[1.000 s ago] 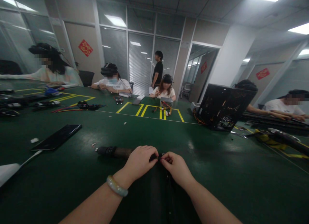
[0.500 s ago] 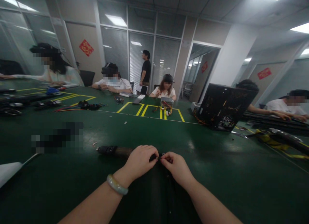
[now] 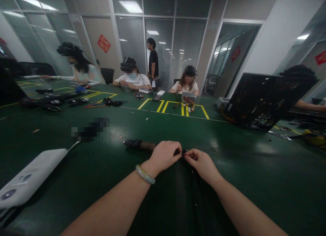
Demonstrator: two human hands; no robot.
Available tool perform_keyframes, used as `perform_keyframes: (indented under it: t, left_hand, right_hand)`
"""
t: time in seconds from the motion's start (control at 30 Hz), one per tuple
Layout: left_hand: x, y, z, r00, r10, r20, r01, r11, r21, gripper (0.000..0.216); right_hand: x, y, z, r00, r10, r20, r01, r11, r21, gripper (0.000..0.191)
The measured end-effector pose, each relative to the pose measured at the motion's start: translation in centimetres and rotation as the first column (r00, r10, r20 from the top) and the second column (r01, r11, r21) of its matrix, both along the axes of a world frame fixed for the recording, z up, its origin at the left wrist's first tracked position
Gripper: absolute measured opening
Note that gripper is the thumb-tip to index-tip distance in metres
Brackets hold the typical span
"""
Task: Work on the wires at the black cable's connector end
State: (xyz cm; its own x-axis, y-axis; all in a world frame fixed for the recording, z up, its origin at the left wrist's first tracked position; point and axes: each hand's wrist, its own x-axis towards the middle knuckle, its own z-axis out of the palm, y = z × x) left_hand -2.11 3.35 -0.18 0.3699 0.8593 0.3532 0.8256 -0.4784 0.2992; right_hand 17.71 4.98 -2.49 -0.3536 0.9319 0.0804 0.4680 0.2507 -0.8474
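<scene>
Head view: your left hand [image 3: 165, 154] and right hand [image 3: 203, 160], both pinched closed on one small dark piece [image 3: 182, 153], seemingly to steady it; dark cylinder [image 3: 139, 145], partly behind left.

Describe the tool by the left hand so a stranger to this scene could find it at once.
On the green table, find the left hand, the one with a bangle. The dark tool juts leftward from behind that hand. Its brown part and silver tip set it apart from the white block farther left.
</scene>
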Motion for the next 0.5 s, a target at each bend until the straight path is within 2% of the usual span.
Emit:
perform_keyframes:
  t: [0.2, 0.5]
  left_hand:
    - [-0.03, -0.33, 0.52, 1.0, -0.015, -0.02, 0.014, 1.0, -0.015, 0.008]
    - [-0.08, 0.06, 0.18, 0.999, -0.049, -0.002, 0.049, 0.999, -0.009, 0.008]
  right_hand:
    - [0.09, 0.15, -0.09, 1.0, 0.001, 0.006, -0.001, 1.0, -0.009, 0.014]
    - [-0.05, 0.24, -0.17, 0.999, -0.006, 0.034, 0.005, 0.999, 0.033, 0.014]
